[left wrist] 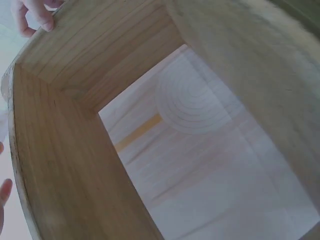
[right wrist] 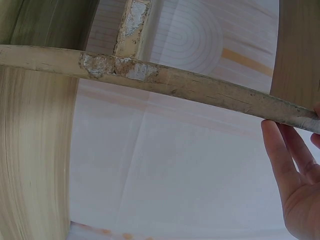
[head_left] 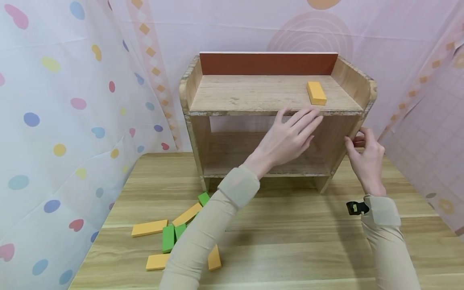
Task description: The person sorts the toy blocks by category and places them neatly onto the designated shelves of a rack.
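Note:
A small wooden shelf (head_left: pixel 266 145) with a reddish-brown back strip stands on the table. On its upper board lies one yellow wooden block (head_left: pixel 316 93), toward the right. My left hand (head_left: pixel 286 137) is in front of the upper board's front edge, fingers extended toward the block and nothing held; whether the fingertips touch the edge I cannot tell. At the shelf's right side panel (right wrist: pixel 200 90), my right hand (head_left: pixel 366 159) pinches the front edge between thumb and fingers. The left wrist view looks into the lower compartment, with fingertips at its edges.
Several yellow blocks (head_left: pixel 150 228) and green blocks (head_left: pixel 168 238) lie loosely on the wood-grain table (head_left: pixel 290 249) at the front left, partly hidden by the left sleeve. Patterned cloth (head_left: pixel 72 121) hangs at the left, back and right.

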The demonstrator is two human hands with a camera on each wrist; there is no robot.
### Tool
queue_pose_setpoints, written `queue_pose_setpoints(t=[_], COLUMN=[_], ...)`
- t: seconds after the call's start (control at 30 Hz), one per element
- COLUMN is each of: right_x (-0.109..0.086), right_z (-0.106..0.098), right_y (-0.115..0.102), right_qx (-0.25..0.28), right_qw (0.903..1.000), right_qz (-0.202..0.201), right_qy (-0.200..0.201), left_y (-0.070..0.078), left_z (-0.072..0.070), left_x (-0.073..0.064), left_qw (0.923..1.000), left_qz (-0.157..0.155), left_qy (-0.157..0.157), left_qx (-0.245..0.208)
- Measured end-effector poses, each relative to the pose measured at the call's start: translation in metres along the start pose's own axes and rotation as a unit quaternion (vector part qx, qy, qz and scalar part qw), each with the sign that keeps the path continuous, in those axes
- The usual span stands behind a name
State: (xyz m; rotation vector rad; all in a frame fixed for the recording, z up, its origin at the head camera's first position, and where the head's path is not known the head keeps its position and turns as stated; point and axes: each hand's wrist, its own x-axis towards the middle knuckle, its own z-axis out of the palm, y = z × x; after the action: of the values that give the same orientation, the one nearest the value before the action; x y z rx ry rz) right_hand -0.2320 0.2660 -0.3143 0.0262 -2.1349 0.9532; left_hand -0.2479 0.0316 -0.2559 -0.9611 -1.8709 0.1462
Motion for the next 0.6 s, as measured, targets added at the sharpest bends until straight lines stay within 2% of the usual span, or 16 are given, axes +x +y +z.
queue_pose_setpoints(t=[0.13,0.27,0.37,0.47,0.6], right_x=[0.000,0.000,0.000,0.000,0.000], right_z=[0.001,0.001,0.002,0.002,0.001], right_y=[-0.001,0.000,0.001,0.001,0.000], right_qx=[0.000,0.005,0.007,0.010,0.009], right_qw=[1.0000,1.0000,1.0000,0.9999,0.9999], right_qz=[0.001,-0.002,-0.003,-0.003,-0.005], right_qy=[-0.001,0.003,0.005,0.006,0.010], left_y=[-0.003,-0.007,-0.011,-0.014,-0.019], left_z=[-0.003,-0.006,-0.007,-0.009,-0.014], left_x=[-0.026,-0.057,-0.083,-0.109,-0.142], left_qw=[0.9992,0.9969,0.9927,0.9859,0.9718], left_qz=[0.011,0.002,-0.017,-0.040,-0.084], left_qy=[0.034,0.040,0.022,-0.014,-0.070], left_qx=[-0.016,-0.068,-0.117,-0.162,-0.209])
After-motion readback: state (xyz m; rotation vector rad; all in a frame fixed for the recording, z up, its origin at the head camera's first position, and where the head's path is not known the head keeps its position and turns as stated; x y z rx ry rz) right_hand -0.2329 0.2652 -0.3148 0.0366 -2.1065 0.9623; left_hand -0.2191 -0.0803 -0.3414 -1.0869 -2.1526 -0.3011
